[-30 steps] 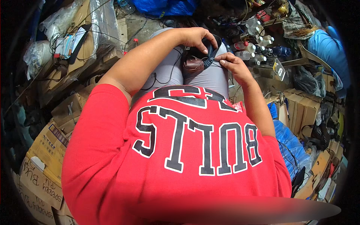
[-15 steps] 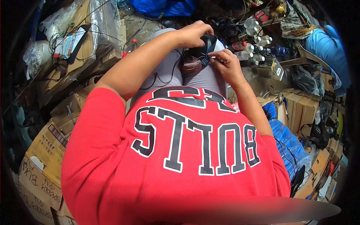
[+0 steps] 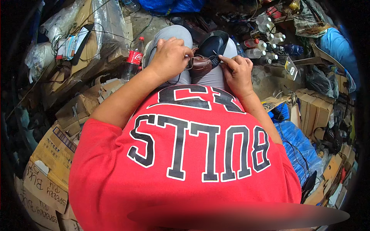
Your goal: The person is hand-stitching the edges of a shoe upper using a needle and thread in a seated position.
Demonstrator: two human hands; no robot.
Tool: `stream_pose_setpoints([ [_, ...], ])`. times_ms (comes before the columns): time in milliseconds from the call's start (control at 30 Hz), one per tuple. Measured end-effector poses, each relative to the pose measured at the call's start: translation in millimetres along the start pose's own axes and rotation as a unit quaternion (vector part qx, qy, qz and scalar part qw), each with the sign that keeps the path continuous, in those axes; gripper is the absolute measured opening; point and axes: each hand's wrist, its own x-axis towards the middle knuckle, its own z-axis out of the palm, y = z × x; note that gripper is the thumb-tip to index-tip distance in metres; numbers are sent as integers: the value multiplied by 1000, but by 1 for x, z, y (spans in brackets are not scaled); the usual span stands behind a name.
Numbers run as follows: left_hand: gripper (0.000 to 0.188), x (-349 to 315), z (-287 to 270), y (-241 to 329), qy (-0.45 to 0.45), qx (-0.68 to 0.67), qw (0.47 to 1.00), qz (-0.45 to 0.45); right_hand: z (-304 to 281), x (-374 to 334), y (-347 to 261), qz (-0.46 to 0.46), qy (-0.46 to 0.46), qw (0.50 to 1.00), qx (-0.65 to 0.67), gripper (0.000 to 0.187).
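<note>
A brown leather shoe [image 3: 202,63] with a dark blue-black lining and dark laces lies across my grey-trousered thighs. Beside its brown end is my left hand [image 3: 169,56], fingers curled and pinched together; what they grip is too small to name. A thin dark cord [image 3: 178,79] hangs below that hand, along my left thigh. At the laced side of the shoe, my right hand [image 3: 238,73] is closed, its index fingertip and thumb meeting close by the laces. Whatever is between them is hidden.
A red-labelled soda bottle [image 3: 134,57] stands left of my leg. Several plastic bottles [image 3: 257,48] crowd the right side. Cardboard [image 3: 50,150] is piled at left, with blue plastic sheeting [image 3: 296,146] at right. A blue plastic bag [image 3: 171,5] lies ahead.
My left hand has come down and left from above the shoe's opening to beside its brown end. The right hand has shifted slightly right and down, staying by the laces.
</note>
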Motion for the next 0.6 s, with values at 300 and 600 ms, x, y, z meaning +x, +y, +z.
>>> stream_pose_setpoints([
  [300, 17, 37, 41, -21, -30, -196, 980, 0, -4, 22, 47, 109, -180, 951, 226, 26],
  [600, 17, 40, 46, -18, -75, -129, 989, -5, -4, 29, 53, 109, -207, 944, 234, 22],
])
